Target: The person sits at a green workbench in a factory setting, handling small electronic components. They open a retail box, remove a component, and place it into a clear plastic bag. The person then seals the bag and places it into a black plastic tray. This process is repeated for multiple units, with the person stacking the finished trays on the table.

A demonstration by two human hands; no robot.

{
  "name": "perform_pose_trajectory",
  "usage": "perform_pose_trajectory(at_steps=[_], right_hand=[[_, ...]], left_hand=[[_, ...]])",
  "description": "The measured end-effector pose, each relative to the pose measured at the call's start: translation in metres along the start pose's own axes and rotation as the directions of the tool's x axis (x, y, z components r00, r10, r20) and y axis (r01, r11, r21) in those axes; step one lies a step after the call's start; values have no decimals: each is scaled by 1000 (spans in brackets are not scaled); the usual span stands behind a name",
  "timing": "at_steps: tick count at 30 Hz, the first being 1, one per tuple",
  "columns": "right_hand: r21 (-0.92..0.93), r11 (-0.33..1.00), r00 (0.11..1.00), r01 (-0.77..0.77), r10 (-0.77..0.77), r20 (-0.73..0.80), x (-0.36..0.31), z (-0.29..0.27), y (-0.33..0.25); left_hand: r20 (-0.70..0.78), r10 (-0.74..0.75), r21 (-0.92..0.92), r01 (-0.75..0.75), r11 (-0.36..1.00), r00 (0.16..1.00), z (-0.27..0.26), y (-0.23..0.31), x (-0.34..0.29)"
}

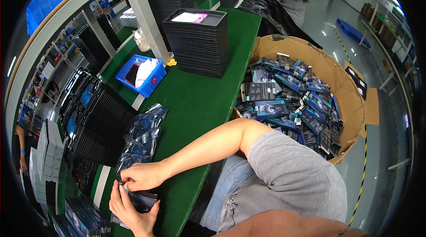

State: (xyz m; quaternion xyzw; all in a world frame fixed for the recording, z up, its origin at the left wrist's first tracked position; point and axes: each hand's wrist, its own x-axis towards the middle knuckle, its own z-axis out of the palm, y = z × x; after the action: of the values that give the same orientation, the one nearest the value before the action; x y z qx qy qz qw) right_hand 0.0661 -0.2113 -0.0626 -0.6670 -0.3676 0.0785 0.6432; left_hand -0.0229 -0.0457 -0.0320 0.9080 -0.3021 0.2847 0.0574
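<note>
My left hand (132, 212) is wrapped round a small dark flat carton (144, 200), thumb on one side and fingers on the other, low over the green table. At the carton's upper end is my right hand (143, 176), its fingers curled down; whatever they pinch is hidden. Just beyond my right hand lies a heap of clear plastic bags (144, 135) with dark contents. Several similar dark-blue cartons (86, 217) stand in rows to the left of my left hand.
Left are stacked black trays (100, 121). A blue bin (145, 87) holds a white cloth and a dark phone-like object. Farther off stands another black tray stack (195, 46). At right, a large cardboard container (350, 104) is heaped with cartons (288, 90). Co-workers sit along the far table.
</note>
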Motion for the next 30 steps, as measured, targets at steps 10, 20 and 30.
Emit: perform_pose_trajectory(at_steps=[10, 20, 30], right_hand=[[-226, 965, 973, 133, -170, -155, -5, 5, -6], [-214, 977, 988, 1, 32, 153, 6, -14, -5], [-53, 997, 996, 49, -45, 84, 6, -19, -6]], left_hand=[[-84, -58, 35, 61, 998, 995, 6, 9, 6], [-44, -22, -82, 18, 996, 999, -2, -7, 3], [43, -3, -112, 8, 994, 999, 1, -6, 4]])
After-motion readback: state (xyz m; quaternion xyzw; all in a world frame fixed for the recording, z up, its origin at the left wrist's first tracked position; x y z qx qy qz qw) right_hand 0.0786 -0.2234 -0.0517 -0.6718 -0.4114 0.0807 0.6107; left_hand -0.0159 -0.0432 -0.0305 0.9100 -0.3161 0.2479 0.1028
